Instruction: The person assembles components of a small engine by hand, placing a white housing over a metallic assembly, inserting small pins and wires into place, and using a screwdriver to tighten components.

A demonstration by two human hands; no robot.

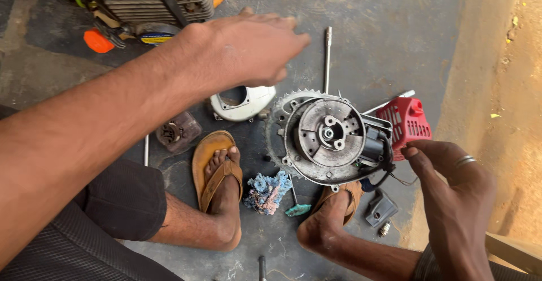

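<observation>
My right hand comes in from the lower right with a ring on one finger. Its fingertips pinch the right edge of a round metal flywheel assembly, by the black coil and wires. The assembly has a toothed rim and hangs just above my right foot. My left hand is stretched out across the top of the view, palm down and blurred, with nothing in it. It hovers above a white round cover on the ground.
A small engine with an orange cap sits at the top left. On the concrete lie a red plastic cover, a long metal rod, a brown part, a blue-pink rag and a grey bracket. Sandy ground runs along the right.
</observation>
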